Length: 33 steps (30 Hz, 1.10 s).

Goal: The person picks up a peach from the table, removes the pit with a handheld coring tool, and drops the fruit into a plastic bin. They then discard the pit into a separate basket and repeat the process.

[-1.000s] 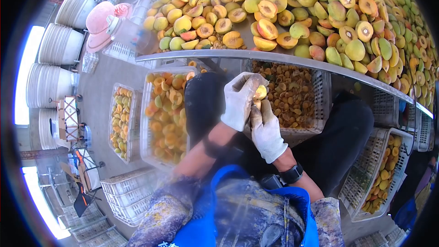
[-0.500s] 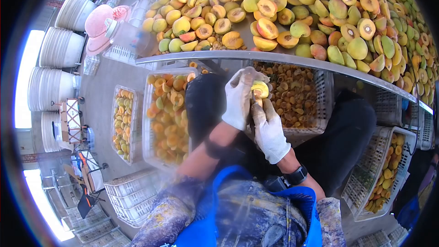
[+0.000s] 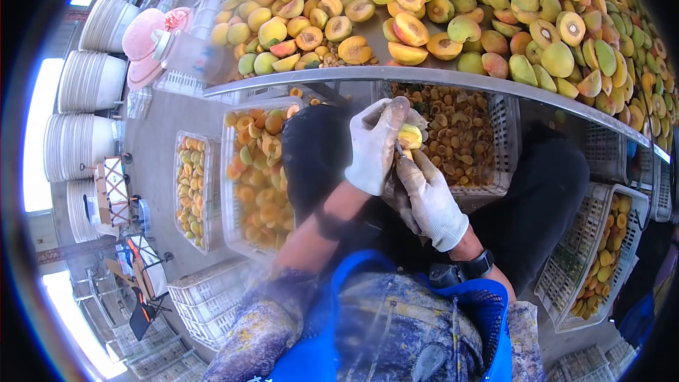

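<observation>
My left hand point(image 3: 375, 143), in a white glove with soiled fingertips, is closed around a yellow peach half point(image 3: 411, 136) above my lap. The half is tilted, and fingers partly cover it. Just below, my gloved right hand point(image 3: 430, 198) is closed on a small pitting knife point(image 3: 400, 149). Its slim metal tip meets the near side of the peach; the handle is mostly hidden in the fingers. Beyond my hands, a crate point(image 3: 503, 145) with many small peach pieces or scraps stands under the table edge.
Halved peaches point(image 3: 467, 28) are heaped on the metal-edged table point(image 3: 438, 79) ahead. Crates of peaches stand to the left point(image 3: 230, 201) and right point(image 3: 566, 269). Stacked white basins point(image 3: 92, 81), a pink hat point(image 3: 145, 42) and stacked crates point(image 3: 205, 304) are farther left.
The peach half has turned, so its cut face shows less. My right hand has moved slightly right and down, with the knife tip still at the fruit. The view has shifted slightly.
</observation>
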Motion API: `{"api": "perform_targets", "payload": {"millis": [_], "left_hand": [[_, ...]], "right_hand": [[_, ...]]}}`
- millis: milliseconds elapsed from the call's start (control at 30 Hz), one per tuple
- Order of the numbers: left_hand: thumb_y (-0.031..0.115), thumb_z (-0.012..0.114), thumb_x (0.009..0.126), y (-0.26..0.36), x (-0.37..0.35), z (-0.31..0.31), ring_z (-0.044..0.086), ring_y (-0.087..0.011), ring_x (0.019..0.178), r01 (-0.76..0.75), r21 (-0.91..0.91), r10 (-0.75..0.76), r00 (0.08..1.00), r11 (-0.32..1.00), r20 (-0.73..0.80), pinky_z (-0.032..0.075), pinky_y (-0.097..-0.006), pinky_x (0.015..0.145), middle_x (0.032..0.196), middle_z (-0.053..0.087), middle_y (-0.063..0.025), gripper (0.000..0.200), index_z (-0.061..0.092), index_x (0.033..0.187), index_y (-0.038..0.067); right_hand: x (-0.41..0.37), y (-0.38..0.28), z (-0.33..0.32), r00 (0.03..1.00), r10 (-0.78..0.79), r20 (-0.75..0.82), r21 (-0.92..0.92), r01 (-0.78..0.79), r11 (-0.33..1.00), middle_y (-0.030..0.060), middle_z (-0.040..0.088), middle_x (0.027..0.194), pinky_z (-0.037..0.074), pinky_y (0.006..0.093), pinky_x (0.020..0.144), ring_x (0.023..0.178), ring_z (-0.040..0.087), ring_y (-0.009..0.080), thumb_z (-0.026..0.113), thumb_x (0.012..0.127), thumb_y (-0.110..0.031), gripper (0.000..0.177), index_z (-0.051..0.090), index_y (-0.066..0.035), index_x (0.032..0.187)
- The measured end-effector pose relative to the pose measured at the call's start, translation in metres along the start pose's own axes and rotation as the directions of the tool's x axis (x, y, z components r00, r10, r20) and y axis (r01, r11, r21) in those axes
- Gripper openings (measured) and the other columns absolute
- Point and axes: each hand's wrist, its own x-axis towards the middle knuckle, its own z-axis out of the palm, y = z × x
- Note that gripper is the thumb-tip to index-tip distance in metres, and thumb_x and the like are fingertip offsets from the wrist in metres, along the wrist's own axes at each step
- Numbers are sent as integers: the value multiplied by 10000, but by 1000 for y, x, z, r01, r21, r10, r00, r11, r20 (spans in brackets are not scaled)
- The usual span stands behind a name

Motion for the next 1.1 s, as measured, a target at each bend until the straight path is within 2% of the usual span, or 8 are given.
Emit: {"api": "perform_targets", "payload": {"millis": [100,200,467,600,667,800,1000,1100], "left_hand": [[340,645,947,2,-3,1,639,-155,664,0,-116,0,1000,993,-5,522,-265,601,781,665,-102,366,641,901,-23],[419,617,950,-4,1,3,645,-170,654,-4,-29,3,999,1000,-34,521,-272,589,766,662,-107,448,639,859,-19],[436,598,958,-1,2,5,624,-132,635,-51,101,47,998,994,43,495,-255,574,732,659,-92,477,646,798,-11],[425,583,970,0,2,9,614,-123,615,27,59,-27,1000,998,1,480,-243,561,720,659,-86,478,651,792,-13],[430,581,970,1,3,10,613,-126,605,-29,88,26,999,996,34,477,-241,554,710,657,-85,485,650,789,-14],[451,581,964,-3,6,11,613,-127,597,-58,81,54,997,995,54,475,-239,545,697,653,-85,506,648,778,-14],[448,574,969,-3,9,14,609,-115,606,-8,98,0,997,995,77,476,-234,554,697,653,-76,508,649,767,-13],[434,578,971,-2,6,13,613,-112,621,-60,129,44,991,990,127,485,-237,573,698,654,-66,491,656,777,-10]], "right_hand": [[6,4,4,998,14,-63,42,-11,999,7,507,628,328,230,354,385,406,75,456,1032,-318,369,481,-6,1228],[4,-35,0,910,411,52,309,-406,860,8,481,611,322,242,327,351,395,90,443,1032,-341,346,473,-31,1184],[0,-47,-6,856,496,147,415,-509,754,-16,429,578,305,243,322,343,364,91,445,1024,-390,333,461,-75,1130],[0,-23,1,907,418,46,306,-411,859,-32,412,563,304,240,330,353,355,85,463,1018,-407,359,469,-81,1169],[2,-49,-11,829,525,194,475,-547,689,-35,413,564,312,241,338,365,363,82,471,1015,-409,369,478,-76,1173],[1,-15,0,963,242,-119,50,-238,970,16,534,657,394,256,487,528,488,117,464,1027,-348,361,530,-2,1109],[2,4,-3,987,23,-159,-92,-38,995,35,564,658,392,256,473,510,496,116,465,1028,-347,381,519,7,1158],[0,-46,-17,888,439,138,400,-456,795,0,508,604,353,252,385,410,435,100,463,1023,-370,380,496,-21,1171]]}}
